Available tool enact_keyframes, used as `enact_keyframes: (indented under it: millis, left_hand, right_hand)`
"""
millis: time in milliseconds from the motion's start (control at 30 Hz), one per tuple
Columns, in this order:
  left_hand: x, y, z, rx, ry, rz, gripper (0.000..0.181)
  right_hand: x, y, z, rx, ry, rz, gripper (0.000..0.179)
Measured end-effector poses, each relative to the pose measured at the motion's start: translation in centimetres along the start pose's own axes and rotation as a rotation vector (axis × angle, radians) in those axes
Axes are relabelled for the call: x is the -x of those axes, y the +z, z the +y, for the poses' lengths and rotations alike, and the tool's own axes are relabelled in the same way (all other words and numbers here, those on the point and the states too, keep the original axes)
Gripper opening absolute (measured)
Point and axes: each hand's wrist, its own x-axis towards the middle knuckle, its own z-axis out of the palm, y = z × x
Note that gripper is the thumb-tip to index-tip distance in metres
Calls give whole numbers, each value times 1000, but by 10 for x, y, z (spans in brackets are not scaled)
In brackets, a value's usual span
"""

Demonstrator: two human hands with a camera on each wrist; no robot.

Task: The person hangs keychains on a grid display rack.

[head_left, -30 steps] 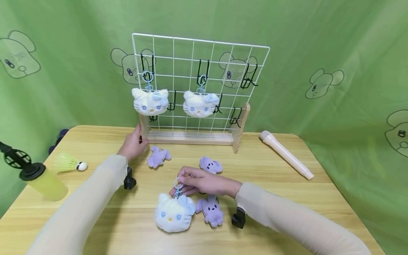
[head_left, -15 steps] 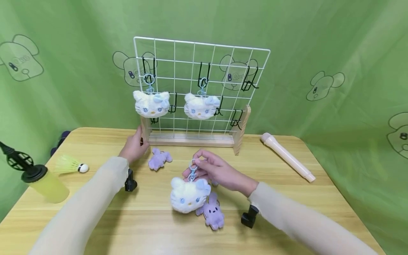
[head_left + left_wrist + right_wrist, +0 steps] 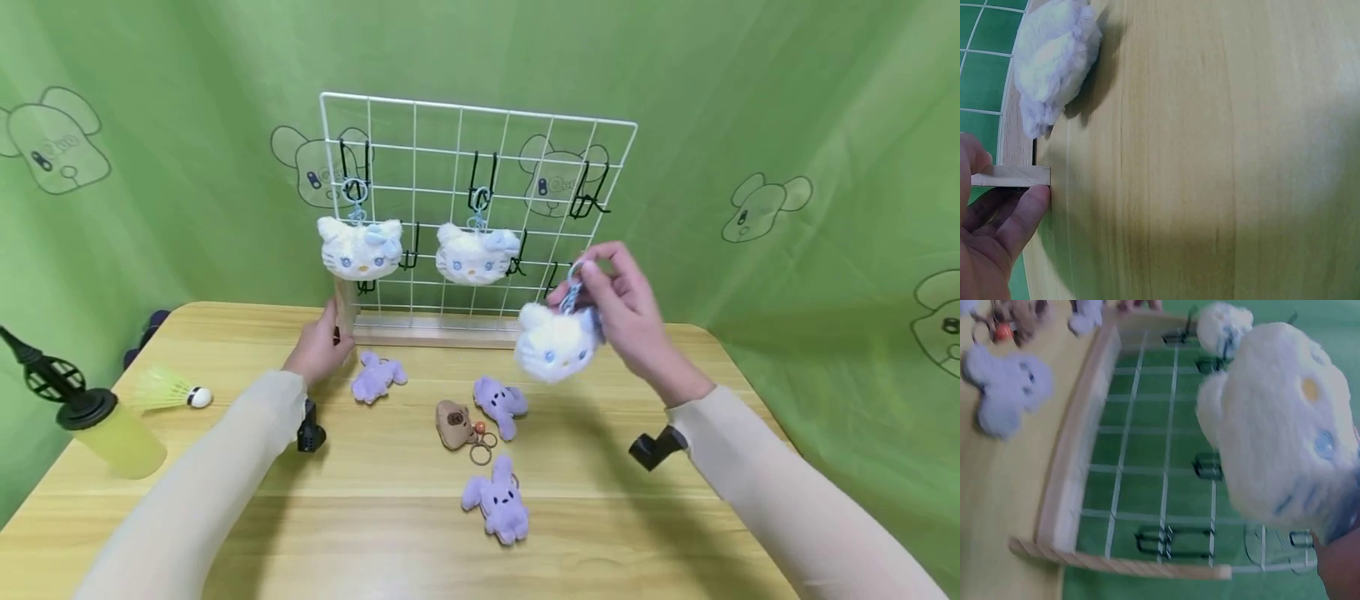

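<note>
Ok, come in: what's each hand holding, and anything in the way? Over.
Right hand: fingers holding up one white cat plush. Left hand: fingers gripping the wooden rack post. Nothing seems to block that plush.

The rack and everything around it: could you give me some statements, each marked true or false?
The right hand holds a white cat. True.
The left hand grips the rack. True.
Four cats hang on the rack. False: two cats hang there.
The brown toy hangs on the rack. False: the brown toy lies on the table.
Three purple toys lie on the table. True.
The shuttlecock lies right of the rack. False: the shuttlecock lies left.
</note>
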Motion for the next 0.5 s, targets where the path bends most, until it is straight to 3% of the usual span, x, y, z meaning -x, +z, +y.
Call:
enact_keyframes:
  millis: [100,267,500]
  left_hand:
    - [1,0,-2,2,-4,0,82]
    - [1,0,-1,0,-1,3,82]
    - [-1,0,1,3,16,9,81]
  right_hand:
    - [-13,-14,-6,20,-52,99,11]
    - [-31,-30,-9,62,-60,219,11]
    - [-48,-41,-3,90,-7,260,14]
